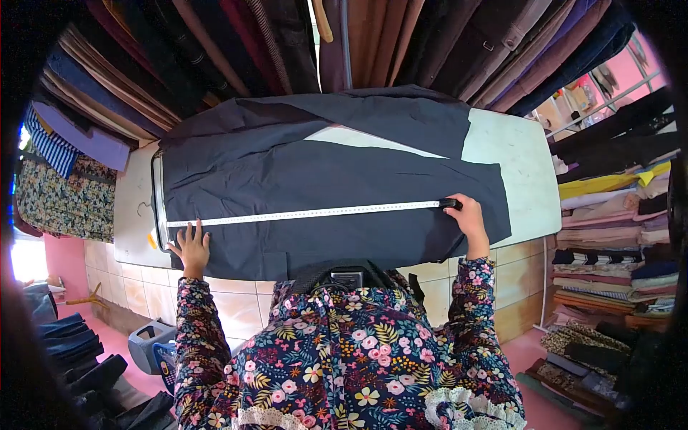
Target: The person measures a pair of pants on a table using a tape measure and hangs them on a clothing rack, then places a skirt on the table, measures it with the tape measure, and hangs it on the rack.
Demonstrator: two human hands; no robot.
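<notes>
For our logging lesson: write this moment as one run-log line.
left hand: at tape end; right hand: holds tape case; tape: across trousers; trousers: on table

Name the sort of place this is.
Probably a clothing shop or its stockroom: a packed row of long, mostly dark hanging fabric garments, stacks of folded multicoloured cloth, and dark grey fabric trousers laid flat under a long white tape measure.

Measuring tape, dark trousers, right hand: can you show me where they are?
Measuring tape (308, 214): head view, middle of its white strip.
Dark trousers (337, 179): head view, cloth of the nearer leg.
Right hand (471, 219): head view, back of the hand.
</notes>
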